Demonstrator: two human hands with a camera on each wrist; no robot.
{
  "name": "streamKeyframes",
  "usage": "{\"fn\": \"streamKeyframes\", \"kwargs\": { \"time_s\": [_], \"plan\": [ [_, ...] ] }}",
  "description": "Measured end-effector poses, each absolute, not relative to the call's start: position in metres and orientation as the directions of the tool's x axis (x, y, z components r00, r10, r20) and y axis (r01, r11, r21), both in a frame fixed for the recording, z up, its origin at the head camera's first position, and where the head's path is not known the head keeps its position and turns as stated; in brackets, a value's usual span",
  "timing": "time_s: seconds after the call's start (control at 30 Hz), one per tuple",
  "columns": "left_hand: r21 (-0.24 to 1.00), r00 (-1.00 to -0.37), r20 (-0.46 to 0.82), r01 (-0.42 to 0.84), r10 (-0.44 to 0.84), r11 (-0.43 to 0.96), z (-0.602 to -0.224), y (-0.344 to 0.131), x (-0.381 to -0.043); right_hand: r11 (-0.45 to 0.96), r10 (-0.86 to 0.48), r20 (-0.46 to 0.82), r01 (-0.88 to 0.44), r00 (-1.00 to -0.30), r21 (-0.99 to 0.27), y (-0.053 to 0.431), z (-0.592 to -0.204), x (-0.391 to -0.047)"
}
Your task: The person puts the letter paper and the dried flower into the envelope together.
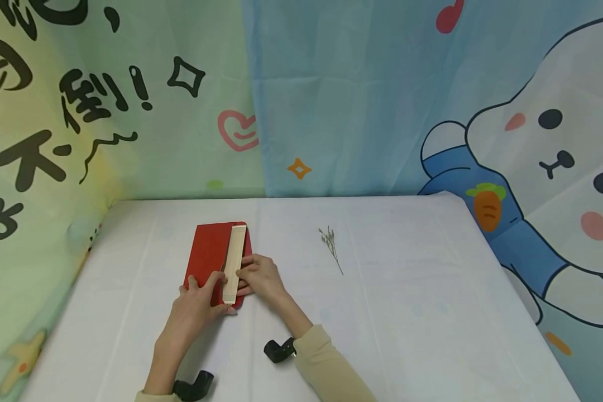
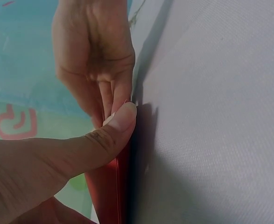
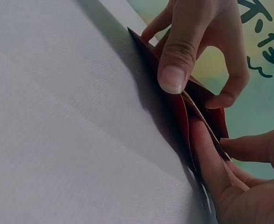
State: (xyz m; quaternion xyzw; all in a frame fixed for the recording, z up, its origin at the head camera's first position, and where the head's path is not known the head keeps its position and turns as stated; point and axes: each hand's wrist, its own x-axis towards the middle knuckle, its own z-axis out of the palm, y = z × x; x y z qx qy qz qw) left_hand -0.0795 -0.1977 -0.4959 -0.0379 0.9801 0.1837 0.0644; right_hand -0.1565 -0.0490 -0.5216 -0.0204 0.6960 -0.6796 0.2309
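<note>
A red envelope-like folder [image 1: 208, 243] lies left of the middle of the white table, with a long cream strip [image 1: 235, 243] along its right side. At its lower end, my left hand [image 1: 191, 307] pinches the folder, thumb at the near edge and a fingertip by the strip. My right hand [image 1: 263, 279] grips the right side, its thumb against the strip. In the right wrist view, a finger of the right hand [image 3: 253, 186] reaches between the red layers [image 3: 181, 112], which stand apart. The left wrist view shows the left thumb [image 2: 104, 137] on the folder's edge.
A small dried flower sprig [image 1: 330, 244] lies on the white table [image 1: 407, 307] to the right of the folder. Black camera mounts [image 1: 279, 350] sit at both wrists. Behind the table hangs a printed cloth [image 1: 331, 100] with cartoon figures and lettering.
</note>
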Motion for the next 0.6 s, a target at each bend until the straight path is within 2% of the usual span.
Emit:
{"fn": "streamKeyframes", "kwargs": {
  "time_s": [0.6],
  "plan": [
    [0.359,-0.991,-0.128,-0.084,-0.04,0.93,-0.494,-0.1968,-0.0773,0.064,-0.339,-0.299,0.296,-0.892,-0.953,-0.0547,-0.5259,-0.1569]
  ]
}}
